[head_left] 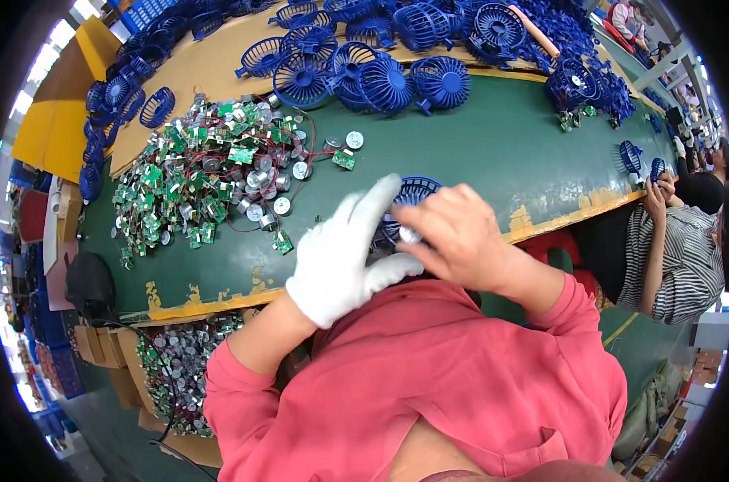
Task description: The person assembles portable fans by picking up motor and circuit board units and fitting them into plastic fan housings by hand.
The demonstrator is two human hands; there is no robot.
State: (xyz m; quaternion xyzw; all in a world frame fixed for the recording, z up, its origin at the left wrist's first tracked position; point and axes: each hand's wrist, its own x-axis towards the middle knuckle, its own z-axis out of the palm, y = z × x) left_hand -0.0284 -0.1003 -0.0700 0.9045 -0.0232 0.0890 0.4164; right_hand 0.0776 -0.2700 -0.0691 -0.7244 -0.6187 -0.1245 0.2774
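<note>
In a white glove, my left hand [336,253] grips a round blue fan cage [416,189] from its left side, just above the table's front edge. My bare right hand [465,237] bends over the cage, with fingers and thumb closed around a small silver motor [409,235] at the cage's middle. Much of the cage is hidden behind my hands, and whether the motor sits inside it I cannot tell. Left of my glove lies a big heap of motors wired to green circuit boards [183,177]. One loose motor [354,140] sits at the heap's right edge.
Many blue fan cages [364,76] are piled along the far side of the green table [461,136]. Below its front edge at left, a cardboard box [183,369] holds more motors and boards. At right a co-worker in a striped top [686,249] handles a blue part.
</note>
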